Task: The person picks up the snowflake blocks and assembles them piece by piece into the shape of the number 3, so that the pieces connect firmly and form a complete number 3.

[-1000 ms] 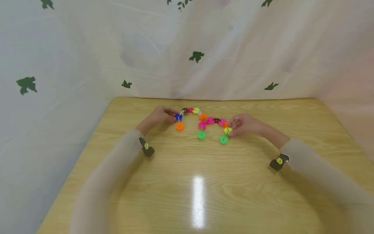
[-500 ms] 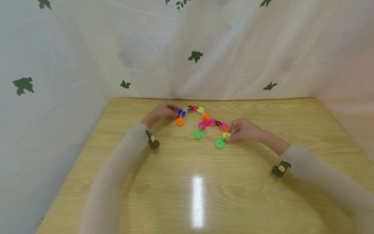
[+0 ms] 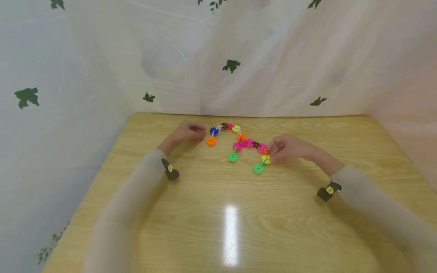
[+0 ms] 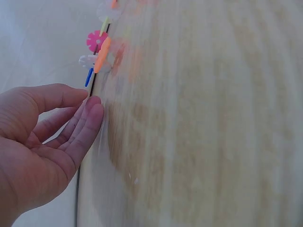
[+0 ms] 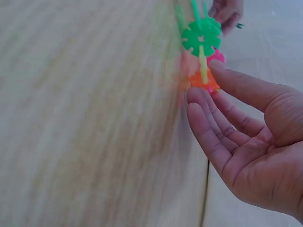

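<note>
A curving chain of colourful plastic snowflake discs stands on the table in the head view, with orange and green discs at its near ends. My left hand is just left of the blue disc and apart from it. In the left wrist view its fingers are loosely bent with nothing between them. At the chain's right end, my right hand is beside the yellow disc. Thumb and fingertips stand apart in the right wrist view, close to the orange disc; whether they touch it is unclear.
The wooden table reaches back to a pale curtain with green leaf and bird shapes. More curtain hangs at the left and right sides. A bright reflection lies on the near tabletop.
My left hand went right with the chain's left end, then let go of the blue disc and drew back left. The right end came nearer; my right hand has eased slightly right.
</note>
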Demonstrator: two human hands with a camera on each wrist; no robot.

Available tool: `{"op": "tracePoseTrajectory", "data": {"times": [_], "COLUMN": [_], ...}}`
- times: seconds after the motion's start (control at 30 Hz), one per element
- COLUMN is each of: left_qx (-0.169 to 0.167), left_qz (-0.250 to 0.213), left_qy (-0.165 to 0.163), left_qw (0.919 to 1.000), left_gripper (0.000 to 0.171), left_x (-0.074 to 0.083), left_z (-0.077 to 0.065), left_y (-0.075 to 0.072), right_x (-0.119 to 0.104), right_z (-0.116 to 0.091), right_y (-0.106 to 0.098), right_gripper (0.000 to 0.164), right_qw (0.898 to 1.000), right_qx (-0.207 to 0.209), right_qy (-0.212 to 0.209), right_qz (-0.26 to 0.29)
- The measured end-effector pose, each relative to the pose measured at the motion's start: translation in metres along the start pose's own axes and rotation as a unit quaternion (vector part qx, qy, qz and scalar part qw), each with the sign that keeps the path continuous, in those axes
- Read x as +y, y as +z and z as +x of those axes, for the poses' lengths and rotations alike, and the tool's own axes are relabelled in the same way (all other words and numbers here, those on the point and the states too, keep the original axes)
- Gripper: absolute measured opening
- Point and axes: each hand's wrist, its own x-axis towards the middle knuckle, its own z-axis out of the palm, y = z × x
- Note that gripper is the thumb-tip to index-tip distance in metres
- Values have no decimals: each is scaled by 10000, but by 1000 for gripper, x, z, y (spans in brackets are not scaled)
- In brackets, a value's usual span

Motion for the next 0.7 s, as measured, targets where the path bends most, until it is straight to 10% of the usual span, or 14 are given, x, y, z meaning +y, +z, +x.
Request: {"op": "tracePoseTrajectory", "data": {"times": [0.7], "left_qx": [596], "left_qz": [-132], "left_qy": [-446], "left_qw": [9971], "left_gripper": [41], "left_x": [-3], "left_z": [-26], "left_y": [30], "right_x": [6], "right_z": [45], "right_y": [-33], "right_gripper": [53], "right_qw": [9956], "right_qx": [-911], "right_qy": [-123], "right_qz": [-167]}}
